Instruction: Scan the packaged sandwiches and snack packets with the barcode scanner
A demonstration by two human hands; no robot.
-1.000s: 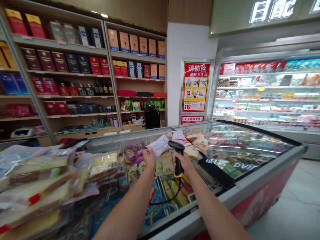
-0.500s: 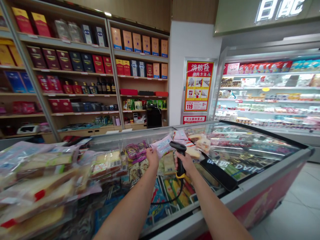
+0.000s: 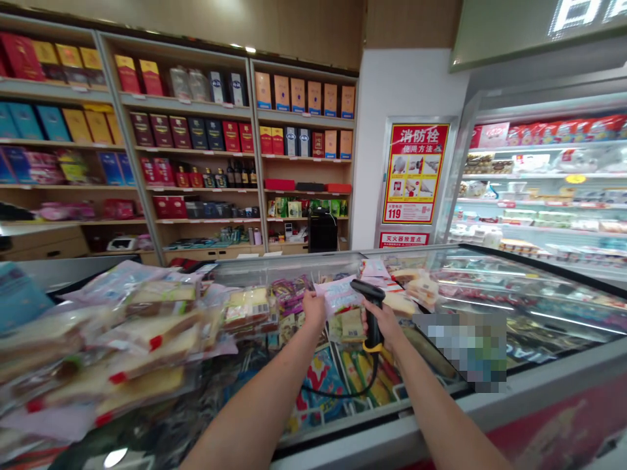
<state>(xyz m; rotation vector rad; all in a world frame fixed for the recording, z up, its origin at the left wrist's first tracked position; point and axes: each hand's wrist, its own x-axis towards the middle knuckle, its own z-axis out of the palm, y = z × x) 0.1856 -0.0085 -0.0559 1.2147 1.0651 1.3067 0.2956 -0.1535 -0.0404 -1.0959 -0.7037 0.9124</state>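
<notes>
My left hand (image 3: 314,313) is closed on the left edge of a pale pink plastic packet (image 3: 340,295). My right hand (image 3: 386,324) wraps round the grip of a black barcode scanner (image 3: 373,314) with a yellow band at its base. The scanner's head is up against the packet's right side in view; whether they touch, I cannot tell. From the grip a black cable loops down and left over the freezer. Below the packet sit beige packets (image 3: 347,325), and purple packets (image 3: 288,294) lie left of it.
Bagged bread slices (image 3: 147,339) are piled on the left of the chest freezer (image 3: 362,418). More sandwich packs (image 3: 416,287) lie to the right of the scanner. Behind stand shelves of boxed goods (image 3: 169,130) and a lit chiller (image 3: 548,176). A pixelated patch covers part of the glass.
The view has turned left, so everything sits further right in the picture. Both hands keep their holds, and the packet's top edge looks more level than before.
</notes>
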